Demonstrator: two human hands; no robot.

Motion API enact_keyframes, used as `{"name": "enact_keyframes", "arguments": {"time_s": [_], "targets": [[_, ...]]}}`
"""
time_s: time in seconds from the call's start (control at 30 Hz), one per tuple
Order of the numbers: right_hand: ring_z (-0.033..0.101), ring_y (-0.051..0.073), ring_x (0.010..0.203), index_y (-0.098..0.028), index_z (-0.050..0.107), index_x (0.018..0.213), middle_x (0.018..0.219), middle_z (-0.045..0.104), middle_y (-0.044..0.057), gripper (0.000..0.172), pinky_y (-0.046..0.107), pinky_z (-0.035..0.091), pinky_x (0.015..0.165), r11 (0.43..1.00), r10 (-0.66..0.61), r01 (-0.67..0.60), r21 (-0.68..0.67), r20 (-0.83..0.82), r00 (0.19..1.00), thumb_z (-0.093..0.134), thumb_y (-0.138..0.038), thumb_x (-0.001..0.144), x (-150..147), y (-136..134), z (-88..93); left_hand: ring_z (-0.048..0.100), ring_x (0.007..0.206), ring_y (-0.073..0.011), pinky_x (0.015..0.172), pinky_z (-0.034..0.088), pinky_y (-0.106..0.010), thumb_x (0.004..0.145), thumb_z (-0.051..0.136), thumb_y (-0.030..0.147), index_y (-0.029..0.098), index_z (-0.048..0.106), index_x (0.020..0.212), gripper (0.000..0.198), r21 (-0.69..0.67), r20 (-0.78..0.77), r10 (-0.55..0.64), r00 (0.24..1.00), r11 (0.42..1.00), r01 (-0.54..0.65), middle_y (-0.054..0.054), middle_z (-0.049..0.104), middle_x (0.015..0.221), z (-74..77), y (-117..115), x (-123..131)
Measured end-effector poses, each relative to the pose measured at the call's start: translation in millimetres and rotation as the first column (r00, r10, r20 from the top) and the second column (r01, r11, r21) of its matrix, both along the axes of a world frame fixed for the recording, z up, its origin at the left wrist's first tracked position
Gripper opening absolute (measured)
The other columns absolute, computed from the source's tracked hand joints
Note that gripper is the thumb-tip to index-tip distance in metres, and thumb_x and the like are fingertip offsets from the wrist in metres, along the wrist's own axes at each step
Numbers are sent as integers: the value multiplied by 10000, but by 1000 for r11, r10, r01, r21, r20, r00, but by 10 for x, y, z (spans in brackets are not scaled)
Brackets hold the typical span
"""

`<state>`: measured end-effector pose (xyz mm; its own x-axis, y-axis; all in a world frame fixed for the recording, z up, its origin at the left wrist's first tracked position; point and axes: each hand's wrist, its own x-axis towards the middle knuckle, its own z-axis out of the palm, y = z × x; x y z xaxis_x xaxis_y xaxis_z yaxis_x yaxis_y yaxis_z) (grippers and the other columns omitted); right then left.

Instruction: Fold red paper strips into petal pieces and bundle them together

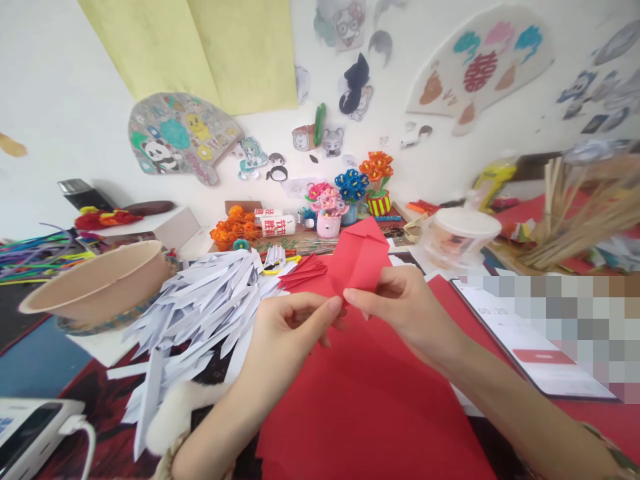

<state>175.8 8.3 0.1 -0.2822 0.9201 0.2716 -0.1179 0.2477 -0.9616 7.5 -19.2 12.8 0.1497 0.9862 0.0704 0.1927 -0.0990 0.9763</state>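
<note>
Folded red paper is held up over a larger red sheet. The left hand and right hand pinch its lower edge with narrow fingertips. It looks light, thin and easy to crease, so a gentle hold near the edges seems best.

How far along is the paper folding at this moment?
Done: a big pile of folded white pieces and a few folded red pieces lie behind. In hand: left hand and right hand pinch a partly folded red paper. Remaining: the flat red sheet looks unfolded.
</note>
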Motion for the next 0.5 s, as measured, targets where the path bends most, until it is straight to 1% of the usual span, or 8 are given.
{"name": "enact_keyframes", "arguments": {"time_s": [0.13,0.23,0.33,0.43,0.5], "targets": [[573,119,545,-188,629,572,569,630,-24,232,237,450,526,999,-27,25,32,42,999,668,-230,796,-1,-24,8,484,452,-65,413,332,-170,797,704,359,171,740,656,238,-75,80,20,997,997,-14,0,672,572,-16,-14,22],[527,107,522,-186,604,560,554,596,-32,247,232,421,506,998,-61,60,31,63,996,671,-240,792,-2,-32,3,487,469,-57,433,346,-160,777,724,307,173,740,643,190,-39,113,32,993,999,-28,4,676,578,-18,-36,46],[493,99,516,-186,581,550,549,576,-34,261,229,402,495,995,-93,92,34,44,995,684,-247,782,7,-19,-10,530,519,-71,480,392,-162,762,726,266,178,742,648,145,14,128,33,991,999,-35,1,688,601,-16,-59,69],[494,104,514,-190,568,540,541,571,-29,279,237,410,501,994,-104,103,45,22,994,692,-265,779,19,-2,-10,553,538,-88,494,416,-178,764,714,257,180,742,664,129,31,102,25,994,999,-28,-5,695,620,-10,-64,70],[514,113,526,-194,576,544,552,583,-22,272,246,426,514,993,-107,106,45,34,994,688,-270,779,21,0,-2,541,523,-91,490,420,-186,784,697,283,182,742,670,159,30,71,33,997,999,-35,-5,685,609,-7,-50,57]]}}
